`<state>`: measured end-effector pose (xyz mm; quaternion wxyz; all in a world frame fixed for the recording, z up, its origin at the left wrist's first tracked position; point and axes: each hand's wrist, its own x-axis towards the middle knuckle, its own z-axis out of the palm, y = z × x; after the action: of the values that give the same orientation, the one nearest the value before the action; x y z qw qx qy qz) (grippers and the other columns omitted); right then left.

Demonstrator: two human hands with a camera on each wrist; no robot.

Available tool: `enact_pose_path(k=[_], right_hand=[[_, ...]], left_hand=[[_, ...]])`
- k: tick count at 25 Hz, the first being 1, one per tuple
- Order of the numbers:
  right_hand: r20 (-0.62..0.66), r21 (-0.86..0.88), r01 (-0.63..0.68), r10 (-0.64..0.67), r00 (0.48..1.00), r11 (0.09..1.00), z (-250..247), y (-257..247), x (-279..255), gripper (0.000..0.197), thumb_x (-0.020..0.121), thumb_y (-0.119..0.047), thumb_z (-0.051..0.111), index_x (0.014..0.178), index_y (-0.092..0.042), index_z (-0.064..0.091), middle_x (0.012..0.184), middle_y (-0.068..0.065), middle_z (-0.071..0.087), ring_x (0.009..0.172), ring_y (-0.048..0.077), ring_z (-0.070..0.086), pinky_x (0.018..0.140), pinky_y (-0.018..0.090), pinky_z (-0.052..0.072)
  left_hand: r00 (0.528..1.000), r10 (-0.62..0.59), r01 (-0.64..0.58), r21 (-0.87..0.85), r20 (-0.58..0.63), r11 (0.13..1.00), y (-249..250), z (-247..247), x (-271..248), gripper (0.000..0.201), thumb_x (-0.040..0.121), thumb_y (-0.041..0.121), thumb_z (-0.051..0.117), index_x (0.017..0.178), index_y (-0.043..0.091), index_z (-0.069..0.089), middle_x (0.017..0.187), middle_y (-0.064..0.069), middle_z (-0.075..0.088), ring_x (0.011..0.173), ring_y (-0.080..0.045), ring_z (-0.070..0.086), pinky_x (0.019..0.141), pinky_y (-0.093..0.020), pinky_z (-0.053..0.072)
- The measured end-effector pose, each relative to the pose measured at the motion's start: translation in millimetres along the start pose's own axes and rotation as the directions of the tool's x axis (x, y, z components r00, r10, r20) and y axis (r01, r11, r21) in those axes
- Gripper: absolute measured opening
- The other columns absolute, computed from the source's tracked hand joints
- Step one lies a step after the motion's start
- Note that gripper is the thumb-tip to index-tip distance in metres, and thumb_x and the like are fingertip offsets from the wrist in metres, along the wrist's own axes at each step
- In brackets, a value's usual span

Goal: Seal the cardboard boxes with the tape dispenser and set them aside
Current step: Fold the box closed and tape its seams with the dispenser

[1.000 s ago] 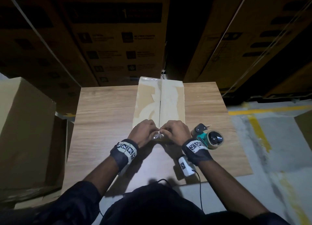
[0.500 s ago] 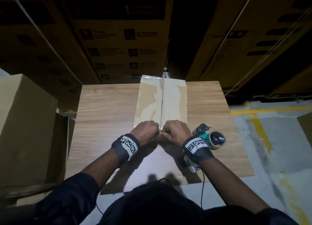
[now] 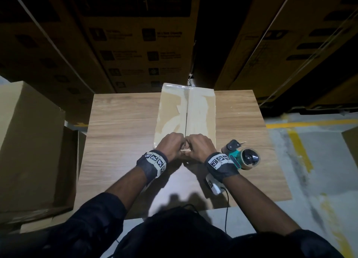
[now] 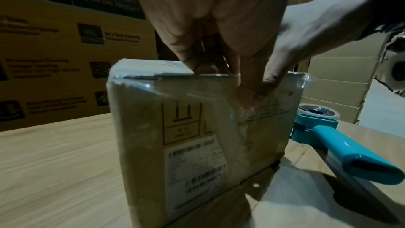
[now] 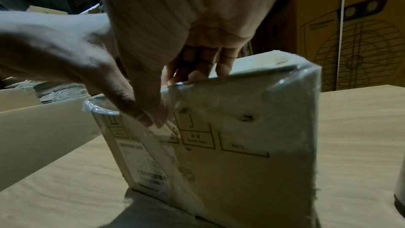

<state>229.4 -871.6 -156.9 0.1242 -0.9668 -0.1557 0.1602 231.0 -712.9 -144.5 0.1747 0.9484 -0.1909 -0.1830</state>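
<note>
Both hands, left (image 3: 170, 145) and right (image 3: 199, 146), pinch tape at the near end of the box (image 3: 186, 114), whose long axis runs 12 to 6 on the tabletop (image 3: 120, 134), while the dispenser (image 3: 242, 156) lies at 3 o'clock, nearer the right grip.

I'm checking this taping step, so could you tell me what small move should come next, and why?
Probably press the loose tape end flat down the box's near face. Both the left hand and right hand pinch at the near edge of the cardboard box, where clear tape looks wrinkled, while the tape dispenser lies on the table.
</note>
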Motion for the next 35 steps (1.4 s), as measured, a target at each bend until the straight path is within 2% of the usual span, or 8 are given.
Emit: enact_pose_path(k=[8,13,19,24,28,30,33,35], right_hand=[[-0.041,-0.017,0.0,0.0,0.999,1.0,4,7,-8,0.038,0.083,-0.058,0.071,0.087,-0.027,0.05,0.081,-0.008,0.059,0.075,0.021,0.058,0.061,0.034,0.037],[-0.083,-0.007,-0.056,0.055,0.995,0.998,3,35,-32,0.032,0.085,-0.049,0.075,0.088,-0.032,0.048,0.081,-0.013,0.057,0.076,0.015,0.054,0.064,0.033,0.037],[-0.108,-0.031,-0.163,0.159,0.981,0.986,3,68,-51,0.034,0.084,-0.052,0.076,0.084,-0.031,0.048,0.077,-0.013,0.062,0.075,0.014,0.058,0.068,0.033,0.046],[0.03,0.044,-0.031,0.03,0.999,0.999,-2,82,-45,0.041,0.085,-0.032,0.079,0.072,-0.032,0.04,0.069,-0.011,0.056,0.067,0.013,0.052,0.06,0.031,0.043],[0.06,-0.053,0.059,-0.056,0.997,0.997,-4,80,-40,0.042,0.089,-0.021,0.074,0.073,-0.029,0.036,0.065,-0.008,0.052,0.062,0.01,0.045,0.057,0.03,0.039],[0.058,-0.082,0.065,-0.06,0.997,0.995,-4,77,-39,0.042,0.089,-0.02,0.073,0.073,-0.028,0.035,0.064,-0.008,0.05,0.06,0.008,0.043,0.055,0.027,0.036],[0.051,-0.028,0.041,-0.039,0.998,0.999,-6,74,-43,0.045,0.086,-0.024,0.078,0.071,-0.028,0.036,0.063,-0.01,0.05,0.063,0.015,0.048,0.055,0.028,0.035],[0.023,0.04,-0.023,0.022,0.999,0.999,-8,74,-49,0.041,0.081,-0.043,0.083,0.074,-0.026,0.046,0.065,-0.011,0.055,0.064,0.012,0.052,0.057,0.027,0.04]], left_hand=[[0.999,0.038,-0.038,-0.004,-0.034,0.999,-4,5,-8,0.018,0.083,0.008,0.071,0.082,0.015,0.054,0.084,-0.008,0.063,0.08,-0.032,0.061,0.07,-0.043,0.051],[0.99,0.138,-0.137,0.006,-0.041,0.99,-34,-1,-25,0.014,0.09,0.022,0.072,0.094,0.02,0.059,0.091,0.001,0.068,0.085,-0.024,0.06,0.07,-0.037,0.048],[0.988,0.047,-0.041,0.043,-0.144,0.998,-85,-9,-42,0.029,0.085,0.038,0.078,0.086,0.032,0.05,0.078,0.012,0.063,0.074,-0.017,0.058,0.059,-0.03,0.036],[0.994,0.053,-0.067,-0.147,-0.1,0.987,-92,-8,-34,0.034,0.077,0.023,0.088,0.084,0.027,0.056,0.068,0.009,0.059,0.064,-0.017,0.057,0.062,-0.033,0.046],[0.999,0.043,-0.047,-0.144,-0.027,0.988,-97,-9,-25,0.032,0.076,0.016,0.086,0.084,0.023,0.055,0.063,0.003,0.054,0.059,-0.018,0.049,0.061,-0.036,0.047],[0.999,0.039,-0.039,-0.135,-0.004,0.99,-98,-8,-22,0.033,0.076,0.016,0.083,0.079,0.026,0.051,0.064,-0.004,0.055,0.06,-0.025,0.049,0.059,-0.04,0.048],[1.0,0.002,-0.004,-0.193,-0.008,0.981,-95,-4,-25,0.042,0.073,0.017,0.089,0.075,0.03,0.048,0.064,-0.001,0.054,0.061,-0.026,0.05,0.057,-0.037,0.045],[0.995,-0.085,0.065,-0.327,-0.046,0.943,-95,-4,-31,0.041,0.067,0.034,0.096,0.076,0.026,0.056,0.064,-0.003,0.057,0.06,-0.02,0.05,0.058,-0.033,0.041]])
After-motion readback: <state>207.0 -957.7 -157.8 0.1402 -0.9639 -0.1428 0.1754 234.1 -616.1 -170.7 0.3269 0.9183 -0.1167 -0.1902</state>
